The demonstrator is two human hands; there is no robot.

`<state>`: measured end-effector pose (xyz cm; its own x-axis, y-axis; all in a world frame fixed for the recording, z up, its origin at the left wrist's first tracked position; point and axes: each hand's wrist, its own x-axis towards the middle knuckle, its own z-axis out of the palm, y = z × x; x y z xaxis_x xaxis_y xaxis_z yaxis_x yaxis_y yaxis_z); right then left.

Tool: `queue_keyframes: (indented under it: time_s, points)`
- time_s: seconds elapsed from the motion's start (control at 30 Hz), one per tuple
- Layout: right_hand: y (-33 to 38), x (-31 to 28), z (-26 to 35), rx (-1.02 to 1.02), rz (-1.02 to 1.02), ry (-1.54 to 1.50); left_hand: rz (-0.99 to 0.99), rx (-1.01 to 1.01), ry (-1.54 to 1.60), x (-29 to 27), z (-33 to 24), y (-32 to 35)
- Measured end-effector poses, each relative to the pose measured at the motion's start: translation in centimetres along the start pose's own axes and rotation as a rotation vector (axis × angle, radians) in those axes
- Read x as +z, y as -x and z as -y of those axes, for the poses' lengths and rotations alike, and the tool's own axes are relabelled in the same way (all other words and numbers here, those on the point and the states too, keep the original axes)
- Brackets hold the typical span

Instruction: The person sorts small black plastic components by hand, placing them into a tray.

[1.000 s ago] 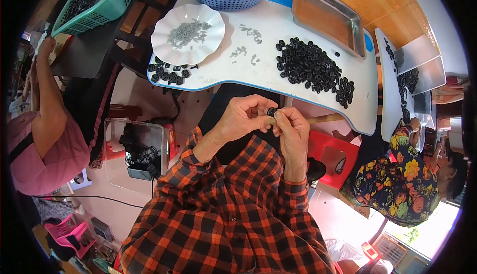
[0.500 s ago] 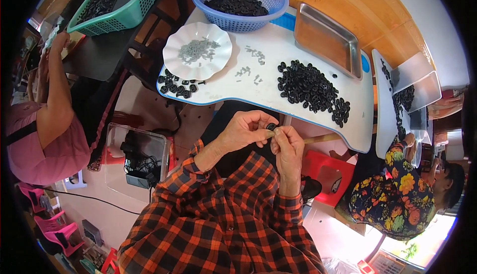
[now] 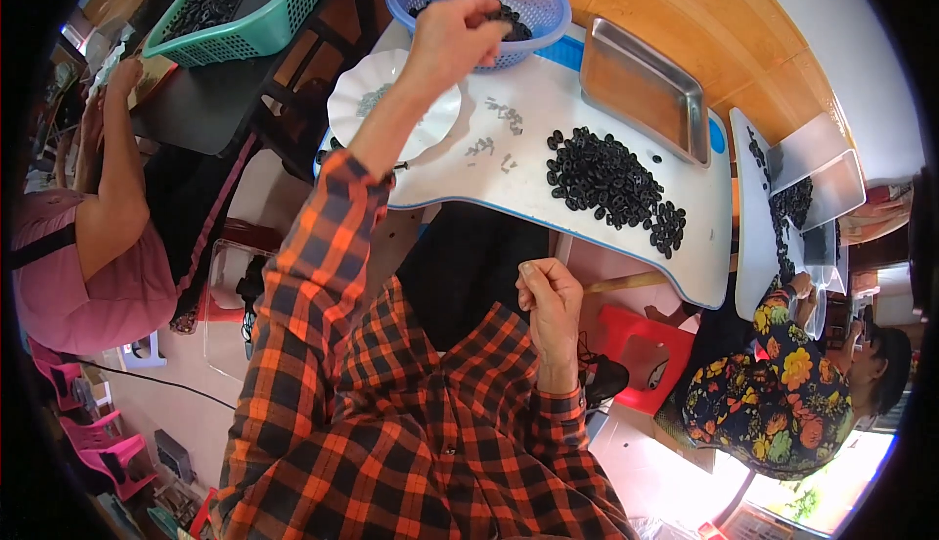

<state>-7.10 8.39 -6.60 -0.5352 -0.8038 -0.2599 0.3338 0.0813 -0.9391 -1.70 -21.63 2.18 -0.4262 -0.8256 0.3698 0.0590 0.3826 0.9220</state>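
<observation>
My left hand (image 3: 455,43) is stretched over the near rim of the blue-purple plastic basket (image 3: 411,39), which holds small black oval pieces (image 3: 511,22). Its fingers look apart and a little blurred, with nothing visible between them. My right hand (image 3: 554,310) stays above my lap, its fingers curled in and the thumb pressed against them. Whatever it may hold is hidden. Under my left forearm, a white scalloped plate (image 3: 344,100) bears small grey pieces (image 3: 372,100). More pale bits (image 3: 507,114) lie scattered on the white table (image 3: 450,173). A heap of black oval pieces (image 3: 602,178) lies at its right.
A steel tray (image 3: 646,90) stands at the table's back right. Behind on the left is a green basket (image 3: 225,36) of black parts. A person in pink (image 3: 93,266) sits left; another in a floral top (image 3: 782,383) works at the right. A red stool (image 3: 641,354) stands beside me.
My left hand has left my right hand and gone up and forward to the blue-purple basket. The black piece between my hands is no longer visible there. My right hand has curled closed.
</observation>
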Motion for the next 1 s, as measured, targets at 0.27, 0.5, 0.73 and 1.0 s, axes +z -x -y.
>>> queue_keyframes:
  time_s: [0.27, 0.5, 0.73, 1.0]
  points:
    - [0.1, -0.3, -0.6, 0.043, -0.036, 0.089, -0.148, 0.125, -0.345, -0.5, 3.2, 6.5]
    - [-0.5, 1.1, -0.8, 0.031, 0.004, 0.214, -0.063, 0.142, -0.545, -0.2, 5.0, 15.6]
    - [-0.4, 1.9, -0.9, 0.042, 0.027, 0.278, 0.031, 0.229, -0.765, 0.0, 5.4, 15.3]
    - [0.0, 1.6, -1.0, 0.006, 0.025, 0.306, 0.136, 0.344, -0.956, 0.7, 5.9, 14.4]
